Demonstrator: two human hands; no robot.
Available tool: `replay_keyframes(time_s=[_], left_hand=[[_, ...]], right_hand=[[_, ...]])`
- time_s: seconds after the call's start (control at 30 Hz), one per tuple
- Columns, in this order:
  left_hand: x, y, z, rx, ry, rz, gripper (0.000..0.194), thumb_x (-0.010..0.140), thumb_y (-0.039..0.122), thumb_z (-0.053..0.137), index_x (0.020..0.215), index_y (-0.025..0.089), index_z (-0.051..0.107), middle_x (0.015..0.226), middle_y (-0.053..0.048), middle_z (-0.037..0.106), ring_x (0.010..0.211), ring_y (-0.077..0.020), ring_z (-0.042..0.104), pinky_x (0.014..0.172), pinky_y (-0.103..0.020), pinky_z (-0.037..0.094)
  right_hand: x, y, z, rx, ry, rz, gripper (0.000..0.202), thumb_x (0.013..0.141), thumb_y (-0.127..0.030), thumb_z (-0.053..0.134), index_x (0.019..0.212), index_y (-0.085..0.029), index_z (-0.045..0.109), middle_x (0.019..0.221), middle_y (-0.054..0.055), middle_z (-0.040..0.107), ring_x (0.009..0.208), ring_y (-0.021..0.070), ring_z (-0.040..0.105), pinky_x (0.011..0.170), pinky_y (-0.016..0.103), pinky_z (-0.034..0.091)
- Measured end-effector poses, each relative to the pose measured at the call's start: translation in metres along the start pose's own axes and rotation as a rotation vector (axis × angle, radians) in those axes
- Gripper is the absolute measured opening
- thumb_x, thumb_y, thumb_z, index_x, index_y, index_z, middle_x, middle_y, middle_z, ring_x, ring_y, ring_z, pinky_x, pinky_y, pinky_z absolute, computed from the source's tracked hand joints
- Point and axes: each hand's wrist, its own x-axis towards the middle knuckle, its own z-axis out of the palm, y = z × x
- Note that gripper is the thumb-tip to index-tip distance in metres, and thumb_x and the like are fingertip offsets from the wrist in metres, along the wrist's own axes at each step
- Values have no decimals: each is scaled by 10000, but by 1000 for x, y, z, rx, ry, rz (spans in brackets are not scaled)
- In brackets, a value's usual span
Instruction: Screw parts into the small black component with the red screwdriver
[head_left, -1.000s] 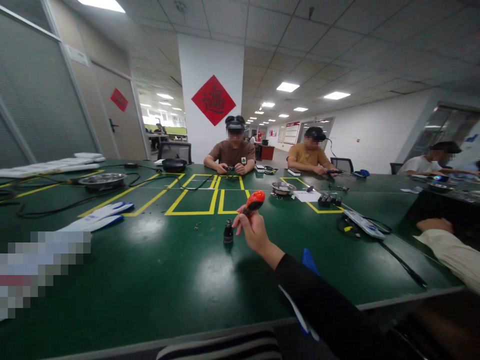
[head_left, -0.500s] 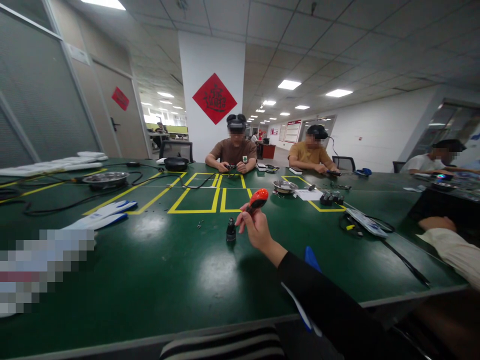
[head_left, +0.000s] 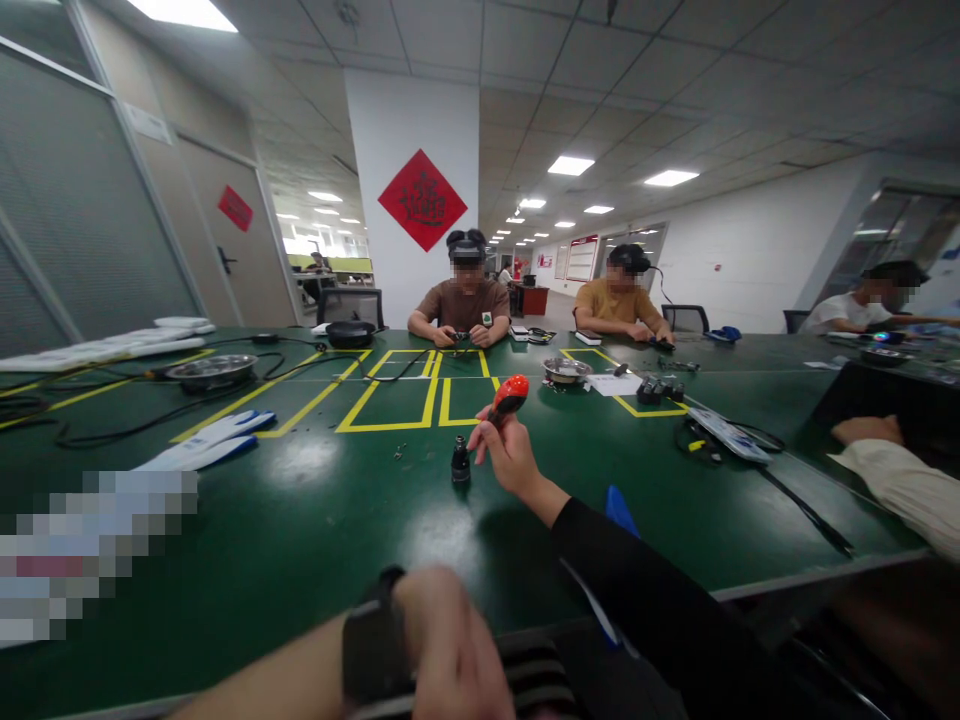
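In my right hand (head_left: 511, 455) is a screwdriver with a rounded red and black handle (head_left: 511, 396), its handle end tilted up and the fingers closed around it; its shaft is not clearly visible. Just left of those fingers a small black cylindrical part (head_left: 460, 462) with a narrower top stands upright on the green table (head_left: 360, 520). My left hand (head_left: 454, 650) is low in front of me at the table's near edge, with a dark watch (head_left: 377, 640) on its wrist. Motion blurs it, and its fingers cannot be made out. Tiny metal pieces (head_left: 400, 452) lie left of the black part.
White and blue gloves (head_left: 206, 440) lie at left, near a metal bowl (head_left: 211, 370) and black cables. Another bowl (head_left: 567, 371) and black parts (head_left: 660, 391) are farther right. A power strip (head_left: 727, 436) lies near a neighbour's arm (head_left: 892, 480). Several people sit around the table.
My left hand has come into view from the bottom left. My right hand still holds the screwdriver beside the black part, and the view has shifted slightly.
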Motion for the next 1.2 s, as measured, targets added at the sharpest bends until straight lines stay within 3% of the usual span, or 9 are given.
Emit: replay_keyframes(time_s=[0.1, 0.17, 0.23, 0.3, 0.47, 0.63, 1.0, 1.2], left_hand=[[11, -43, 5, -14, 100, -39, 454, 777, 408, 558, 1206, 415, 410, 1197, 2, 516, 1168, -226, 433, 907, -443, 468], [15, -66, 10, -80, 213, -121, 689, 699, 444, 630, 1301, 306, 324, 1300, -61, 424, 1240, -276, 361, 1003, -504, 367], [15, -79, 17, -239, 254, -245, 845, 667, 440, 664, 1356, 218, 227, 1377, -120, 316, 1269, -289, 320, 1038, -495, 316], [12, -83, 25, -428, 200, -332, 877, 670, 416, 672, 1367, 193, 189, 1368, -138, 328, 1243, -273, 364, 1027, -461, 331], [7, -79, 35, -715, -4, -407, 638, 706, 366, 649, 1257, 196, 376, 1202, -88, 516, 1066, -220, 515, 933, -367, 408], [8, -82, 33, -701, -39, -489, 395, 727, 361, 617, 1055, 165, 516, 955, -33, 600, 847, -175, 552, 801, -311, 441], [8, -86, 37, -701, -44, -513, 276, 803, 339, 509, 1000, 154, 560, 937, -33, 612, 816, -167, 546, 786, -297, 428], [8, -85, 36, -695, -62, -507, 239, 815, 348, 483, 924, 150, 562, 864, -21, 609, 765, -154, 530, 728, -278, 432]], right_hand=[[1, -1, 0, -16, 13, -4, 198, 886, -368, 400, 966, -192, 444, 649, -29, 569, 435, 82, 508, 491, 219, 424], [1, -1, 0, -2, 17, 1, 202, 884, -373, 402, 966, -193, 442, 640, -32, 559, 427, 82, 502, 472, 215, 420], [1, -1, 1, 24, 20, 8, 204, 887, -376, 394, 968, -194, 434, 643, -32, 557, 417, 82, 496, 453, 212, 413], [1, 0, 1, 39, 29, 6, 199, 889, -373, 392, 967, -194, 430, 657, -26, 564, 422, 82, 499, 462, 215, 420], [1, -1, 2, 35, 55, 1, 207, 890, -376, 393, 974, -192, 438, 645, -27, 566, 444, 89, 515, 514, 232, 447], [0, -5, 2, 9, 32, -4, 227, 881, -396, 403, 961, -189, 448, 653, -19, 587, 437, 87, 513, 517, 231, 448], [0, -5, 2, 51, 69, -8, 216, 880, -389, 409, 957, -190, 440, 633, -33, 564, 447, 84, 525, 491, 214, 433], [2, -6, 2, 120, 39, 66, 249, 865, -423, 417, 962, -195, 435, 646, -31, 587, 440, 95, 565, 482, 218, 457]])
